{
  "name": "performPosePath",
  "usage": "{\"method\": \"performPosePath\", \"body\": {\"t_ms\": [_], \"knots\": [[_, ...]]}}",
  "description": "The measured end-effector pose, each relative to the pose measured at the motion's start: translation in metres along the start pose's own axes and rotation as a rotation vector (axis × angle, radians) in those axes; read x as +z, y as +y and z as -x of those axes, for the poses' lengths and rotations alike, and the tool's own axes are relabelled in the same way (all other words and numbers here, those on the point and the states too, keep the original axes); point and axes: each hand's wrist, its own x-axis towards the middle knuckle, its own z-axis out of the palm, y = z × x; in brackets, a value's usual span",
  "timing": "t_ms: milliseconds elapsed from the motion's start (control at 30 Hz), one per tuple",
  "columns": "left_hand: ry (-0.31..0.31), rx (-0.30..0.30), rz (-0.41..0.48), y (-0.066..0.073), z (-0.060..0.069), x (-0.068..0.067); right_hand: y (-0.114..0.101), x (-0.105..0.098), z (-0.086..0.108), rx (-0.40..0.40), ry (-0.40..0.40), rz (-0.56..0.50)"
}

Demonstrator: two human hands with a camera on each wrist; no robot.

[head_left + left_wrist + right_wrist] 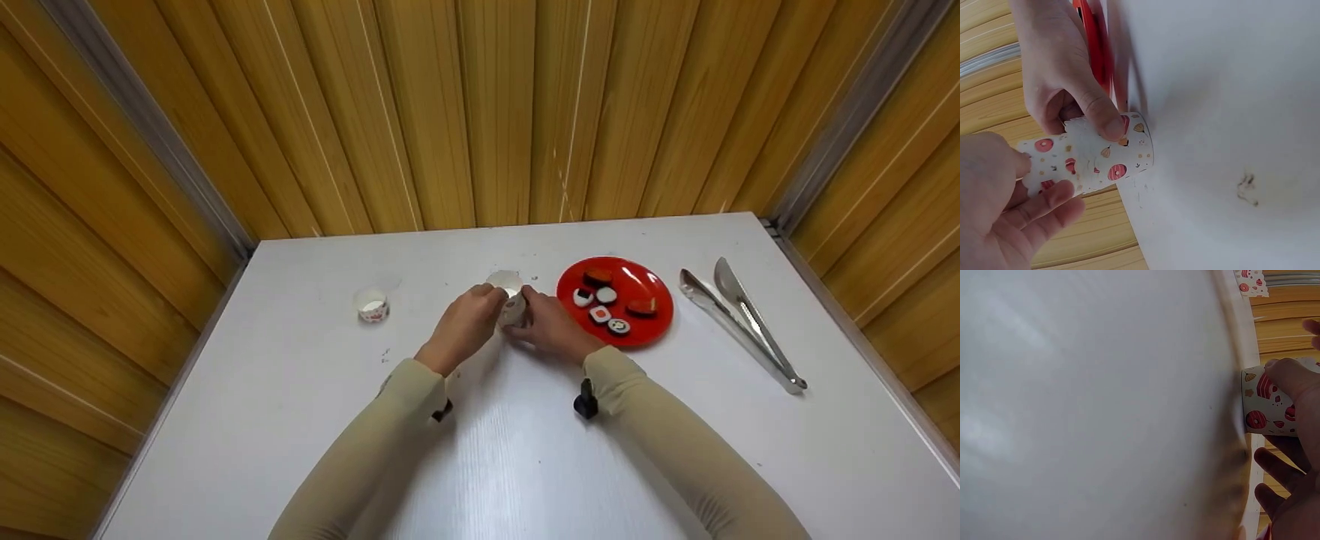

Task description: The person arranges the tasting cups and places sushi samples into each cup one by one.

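Observation:
Patterned paper baking cups, one set inside another, stand upright on the white table between my two hands. My right hand [555, 327] grips the lower baking cup [1098, 154], its thumb pressed on the side. With its fingertips my left hand [466, 321] pinches the upper baking cup [1053, 153], which sticks up out of the lower one. In the right wrist view the thumb lies across the printed lower cup, whose base meets the table; the upper cup is mostly cut off there. Another baking cup [373, 309] stands apart to the left.
A red plate [651, 330] lies right of my right hand, bearing several sushi pieces [600, 314]. Metal tongs [750, 327] rest farther right, their arms spread. Wood-patterned walls [495, 112] close off the back and both sides of the table [510, 465].

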Motion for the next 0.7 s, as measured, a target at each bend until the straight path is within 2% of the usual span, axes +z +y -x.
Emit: {"method": "performPosePath", "body": {"t_ms": [167,300,433,700], "knots": [[0.126,0.002,-0.009,0.000,0.000,-0.004,0.001,0.001,0.000,0.012,0.003,-0.017],[0.187,-0.001,-0.004,-0.004,0.002,-0.006,0.002,0.002,0.000,-0.001,0.006,-0.019],[0.197,-0.015,-0.001,-0.011,0.006,-0.006,0.003,0.002,0.000,-0.027,0.012,-0.025],[0.169,-0.074,-0.007,-0.029,0.013,-0.007,0.003,0.001,0.001,-0.064,0.025,-0.008]]}}
